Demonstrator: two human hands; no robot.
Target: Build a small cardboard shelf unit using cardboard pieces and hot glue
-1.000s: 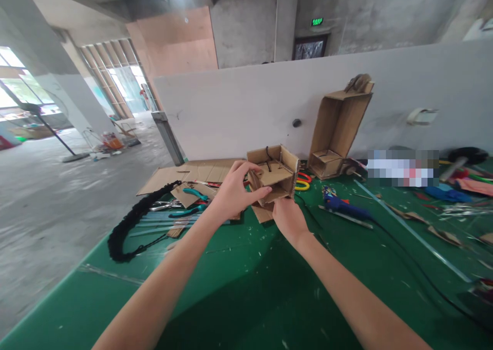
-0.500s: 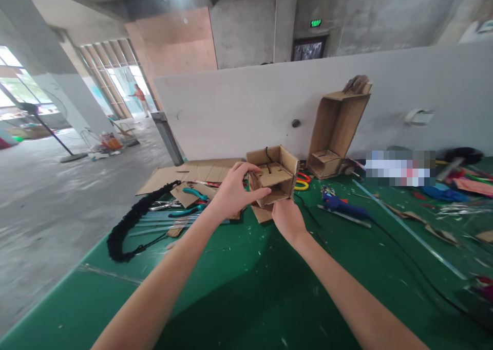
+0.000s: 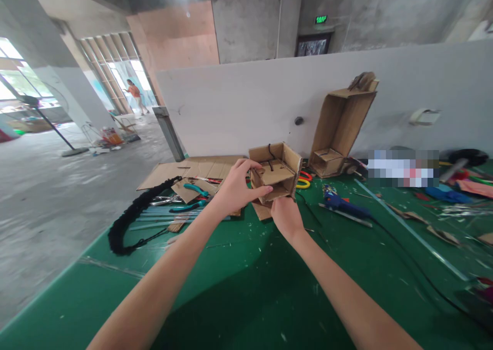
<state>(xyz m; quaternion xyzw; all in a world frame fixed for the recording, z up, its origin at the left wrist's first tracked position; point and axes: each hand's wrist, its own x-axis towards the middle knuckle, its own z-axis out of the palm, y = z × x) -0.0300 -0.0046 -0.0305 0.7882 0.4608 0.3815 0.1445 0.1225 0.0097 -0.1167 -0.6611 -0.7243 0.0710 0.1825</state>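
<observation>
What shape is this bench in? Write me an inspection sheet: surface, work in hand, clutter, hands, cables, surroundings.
Surface: green tabletop, strewn with small scraps.
Work in hand: small cardboard box, open-fronted, with a black cord at its back.
Clutter: teal-handled pliers, translucent strips and a black fuzzy band on the left; blue glue gun on the right.
Hands: left hand grips the box's left side; right hand is at its underside, fingertips hidden.
Cables: dark cable runs from the glue gun toward the lower right.
Surroundings: white partition behind; a person in the far left background.
</observation>
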